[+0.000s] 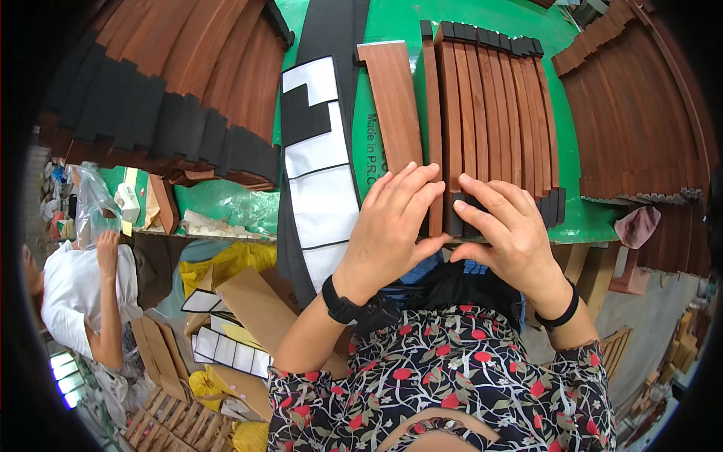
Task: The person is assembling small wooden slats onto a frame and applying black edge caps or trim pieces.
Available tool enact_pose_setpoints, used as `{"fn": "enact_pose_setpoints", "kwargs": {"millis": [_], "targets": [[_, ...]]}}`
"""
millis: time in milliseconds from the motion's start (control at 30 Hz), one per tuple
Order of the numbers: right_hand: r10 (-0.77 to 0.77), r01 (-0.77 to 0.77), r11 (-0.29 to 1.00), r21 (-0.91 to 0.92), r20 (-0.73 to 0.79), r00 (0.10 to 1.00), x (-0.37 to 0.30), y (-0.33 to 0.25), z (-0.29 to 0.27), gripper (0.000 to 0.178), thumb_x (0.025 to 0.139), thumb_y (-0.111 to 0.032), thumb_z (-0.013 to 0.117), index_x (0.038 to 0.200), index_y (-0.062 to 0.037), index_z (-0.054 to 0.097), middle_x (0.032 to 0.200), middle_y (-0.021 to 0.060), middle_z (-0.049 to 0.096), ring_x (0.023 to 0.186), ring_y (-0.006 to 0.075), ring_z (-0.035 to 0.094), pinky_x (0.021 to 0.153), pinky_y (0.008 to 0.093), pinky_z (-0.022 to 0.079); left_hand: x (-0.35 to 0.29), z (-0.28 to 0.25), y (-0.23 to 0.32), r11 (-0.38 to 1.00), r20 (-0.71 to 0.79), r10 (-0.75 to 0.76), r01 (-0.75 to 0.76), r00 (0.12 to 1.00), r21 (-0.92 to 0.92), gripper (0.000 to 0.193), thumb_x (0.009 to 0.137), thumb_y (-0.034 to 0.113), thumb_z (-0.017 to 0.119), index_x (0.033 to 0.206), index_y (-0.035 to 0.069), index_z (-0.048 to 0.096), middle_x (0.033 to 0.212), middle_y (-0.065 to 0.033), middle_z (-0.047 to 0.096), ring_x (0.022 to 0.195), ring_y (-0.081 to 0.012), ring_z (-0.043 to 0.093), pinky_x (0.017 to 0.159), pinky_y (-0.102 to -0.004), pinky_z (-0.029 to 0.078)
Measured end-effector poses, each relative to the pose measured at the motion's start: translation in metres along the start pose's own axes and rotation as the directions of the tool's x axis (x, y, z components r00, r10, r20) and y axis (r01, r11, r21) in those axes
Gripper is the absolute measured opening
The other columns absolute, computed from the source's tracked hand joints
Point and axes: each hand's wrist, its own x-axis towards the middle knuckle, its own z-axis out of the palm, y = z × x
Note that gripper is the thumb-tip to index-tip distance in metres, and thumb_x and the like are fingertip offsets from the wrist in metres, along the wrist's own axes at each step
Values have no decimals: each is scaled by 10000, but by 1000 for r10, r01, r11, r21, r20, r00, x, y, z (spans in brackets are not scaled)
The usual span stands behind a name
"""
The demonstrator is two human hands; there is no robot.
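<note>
My left hand (pixel 393 222) has its fingers stretched out, their tips against a narrow wooden slat (pixel 432 113) standing on edge. Its thumb reaches past the slat's near end. Across a small gap, my right hand (pixel 512 230) spreads its fingers over the near end of a row of reddish-brown wooden slats (pixel 493 120) with black end pieces. Another wooden board (pixel 395 98) lies flat just beyond my left hand, its near end covered by my fingers. To the left runs a strip of white, black-edged pieces (pixel 324 200); one spot near its far end shows black.
A dark band (pixel 331 34) lies beneath the strip on the green tabletop (pixel 444 11). Stacks of wooden pieces stand at left (pixel 173 75) and right (pixel 640 113). A pinkish cloth (pixel 638 227) hangs at the table edge. Cardboard (pixel 260 309) lies below left, near another person (pixel 83 294).
</note>
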Motion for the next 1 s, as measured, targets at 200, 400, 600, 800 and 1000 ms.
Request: {"fn": "enact_pose_setpoints", "kwargs": {"millis": [200,400,600,800,1000], "targets": [[-14,17,999,52,-48,999,0,-5,-3,545,694,-248,846,1166,-37,677,1327,128,637,1156,341,612,960,450,497,1,2,2,1000,-14,2,-2,1000,16,732,657,182,892,1302,76,564,1440,-98,546,1327,-331,528,1109,-497,420],[31,-30,998,59,-23,999,5,-4,0,390,721,-123,827,1080,-39,703,1235,132,670,1121,339,628,936,447,508,2,3,3,999,-15,-1,1,1000,40,698,672,178,867,1297,86,568,1429,-86,554,1319,-321,537,1105,-505,419],[-2,2,995,104,-2,1000,10,3,-6,293,706,-85,820,978,-33,722,1205,144,671,1084,343,642,902,438,522,3,7,4,999,-30,0,1,1000,55,689,663,194,870,1277,95,575,1418,-80,559,1295,-314,556,1088,-509,427],[-36,36,999,-5,74,997,12,-4,-13,317,709,-110,808,1005,-33,725,1251,147,656,1121,337,635,927,435,520,3,6,4,998,-42,-7,10,999,65,688,659,199,879,1269,89,582,1420,-83,556,1291,-313,555,1083,-509,436],[18,-19,999,26,63,998,-1,-6,-9,398,710,-124,816,1082,-39,702,1346,155,613,1231,347,586,1004,458,489,4,5,3,998,-12,-3,3,1000,56,698,659,208,889,1273,77,584,1414,-96,557,1296,-317,549,1091,-517,431]]}}
